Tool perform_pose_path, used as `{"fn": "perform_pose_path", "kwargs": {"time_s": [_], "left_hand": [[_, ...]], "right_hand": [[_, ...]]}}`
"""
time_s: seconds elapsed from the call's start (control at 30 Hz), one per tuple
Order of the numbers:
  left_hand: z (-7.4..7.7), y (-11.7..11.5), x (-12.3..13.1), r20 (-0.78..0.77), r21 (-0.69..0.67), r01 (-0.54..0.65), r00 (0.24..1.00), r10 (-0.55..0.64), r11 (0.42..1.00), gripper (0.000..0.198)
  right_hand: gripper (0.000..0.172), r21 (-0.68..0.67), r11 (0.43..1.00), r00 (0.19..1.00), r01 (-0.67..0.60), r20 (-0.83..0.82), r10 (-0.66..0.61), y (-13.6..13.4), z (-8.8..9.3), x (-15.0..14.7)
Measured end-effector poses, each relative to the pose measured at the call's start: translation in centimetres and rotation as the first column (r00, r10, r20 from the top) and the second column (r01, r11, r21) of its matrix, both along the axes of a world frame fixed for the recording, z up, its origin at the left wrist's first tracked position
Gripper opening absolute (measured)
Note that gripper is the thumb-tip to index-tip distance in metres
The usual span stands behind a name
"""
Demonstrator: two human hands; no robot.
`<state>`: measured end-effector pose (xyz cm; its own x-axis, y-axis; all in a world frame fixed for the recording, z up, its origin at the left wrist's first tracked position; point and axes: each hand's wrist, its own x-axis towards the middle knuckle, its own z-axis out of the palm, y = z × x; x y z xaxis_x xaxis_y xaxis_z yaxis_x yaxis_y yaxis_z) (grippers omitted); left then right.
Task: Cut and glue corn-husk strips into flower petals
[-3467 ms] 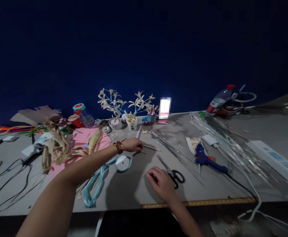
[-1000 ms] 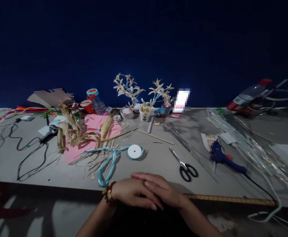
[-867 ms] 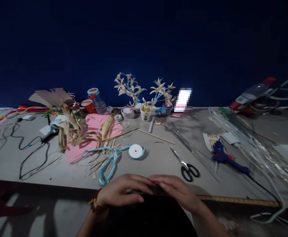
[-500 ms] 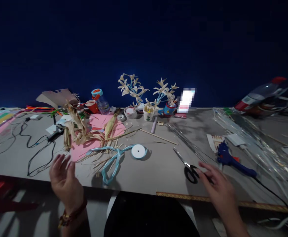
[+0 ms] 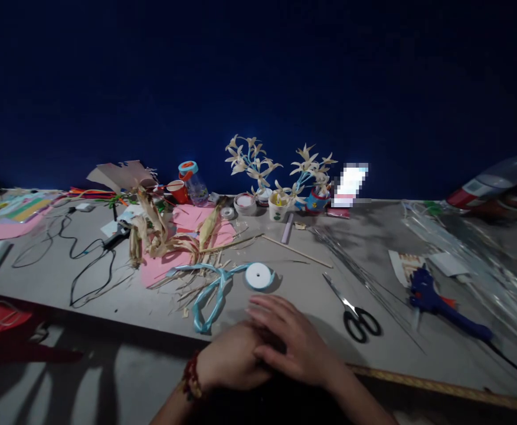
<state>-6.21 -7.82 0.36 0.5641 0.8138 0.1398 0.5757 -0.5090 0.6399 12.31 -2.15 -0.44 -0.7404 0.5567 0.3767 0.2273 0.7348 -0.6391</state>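
My left hand (image 5: pixel 234 356), with a beaded bracelet at the wrist, is at the table's front edge. Its fingers are mostly hidden under my right hand (image 5: pixel 296 342), which lies across it with fingers stretched out and nothing in them. Just beyond the hands sits a white spool (image 5: pixel 259 276) of light blue ribbon (image 5: pixel 210 301), its loose end looped to the left. Black-handled scissors (image 5: pixel 354 316) lie partly spread on the table, right of my right hand.
Dried corn husks (image 5: pixel 152 233) lie on pink paper (image 5: pixel 156 273) at left. Husk flowers (image 5: pixel 256 162) stand in small cups at the back. A blue glue gun (image 5: pixel 444 313), thin wires (image 5: pixel 351 265) and plastic wrapping (image 5: pixel 475 260) lie at right. A bright blurred screen (image 5: pixel 350 185) stands behind.
Both hands have come inward from the two sides and now rest together in front of me. My right hand has moved away from the scissors, which stay on the table. The view has shifted left.
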Motion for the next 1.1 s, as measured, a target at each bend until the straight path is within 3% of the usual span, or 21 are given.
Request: {"fn": "perform_pose_path", "kwargs": {"time_s": [0.07,0.13,0.17,0.23,0.27,0.3,0.33,0.4,0.53,0.73,0.93,1.0,1.1], "left_hand": [[0.8,0.6,0.1,0.079,-0.022,0.105,0.992,-0.103,0.994,0.033],[1.4,1.5,-1.8,0.11,-0.1,0.252,0.964,-0.241,0.962,0.029],[1.6,2.2,-3.2,0.109,-0.096,0.224,0.971,-0.213,0.97,0.028],[1.3,4.5,-6.5,0.118,0.07,-0.103,0.989,0.094,0.992,0.025],[0.9,5.9,-8.1,0.128,0.222,-0.285,0.956,0.262,0.932,0.023],[0.4,7.5,-9.4,0.04,0.304,-0.421,0.902,0.43,0.855,0.023],[-0.3,9.1,-10.4,-0.1,0.36,-0.473,0.838,0.537,0.804,0.023],[-1.8,12.0,-11.5,-0.418,0.403,-0.421,0.705,0.573,0.812,0.019],[-3.5,14.8,-11.3,-0.504,0.419,-0.4,0.645,0.575,0.815,0.019],[-1.9,13.5,-11.2,-0.495,0.461,-0.388,0.634,0.594,0.798,0.022],[-0.5,9.9,-9.2,-0.276,0.469,-0.357,0.81,0.518,0.808,0.013],[-0.6,8.5,-7.1,-0.171,0.457,-0.373,0.854,0.491,0.808,0.011],[-1.0,6.7,-3.6,-0.005,0.417,-0.402,0.896,0.445,0.815,0.012]], "right_hand": [[0.038,-0.093,0.991,0.995,-0.096,0.013,0.098,0.4,0.5,-1.4],[0.039,-0.147,0.988,0.998,-0.056,0.006,0.058,1.2,0.1,-1.3],[0.039,-0.143,0.99,1.0,0.004,0.007,-0.003,1.7,-0.3,-0.8],[0.037,-0.082,0.981,0.985,0.174,0.034,-0.172,2.7,-1.3,0.8],[0.034,-0.05,0.962,0.962,0.269,0.051,-0.267,3.2,-1.8,1.6],[0.032,-0.028,0.935,0.934,0.355,0.061,-0.353,3.5,-2.2,2.4],[0.029,-0.018,0.91,0.908,0.415,0.063,-0.413,3.8,-2.5,3.0],[0.024,-0.022,0.884,0.884,0.467,0.053,-0.465,4.0,-2.7,3.6],[0.02,-0.043,0.906,0.907,0.421,0.051,-0.418,4.1,-2.5,3.5],[0.02,-0.085,0.912,0.916,0.402,0.055,-0.398,4.5,-2.7,3.5],[0.02,-0.247,0.914,0.945,0.321,0.023,-0.326,4.4,-2.4,1.5],[0.019,-0.395,0.876,0.953,0.277,-0.008,-0.304,4.1,-2.5,0.2],[0.017,-0.623,0.758,0.928,0.196,-0.133,-0.349,3.8,-2.9,-1.9]]}}
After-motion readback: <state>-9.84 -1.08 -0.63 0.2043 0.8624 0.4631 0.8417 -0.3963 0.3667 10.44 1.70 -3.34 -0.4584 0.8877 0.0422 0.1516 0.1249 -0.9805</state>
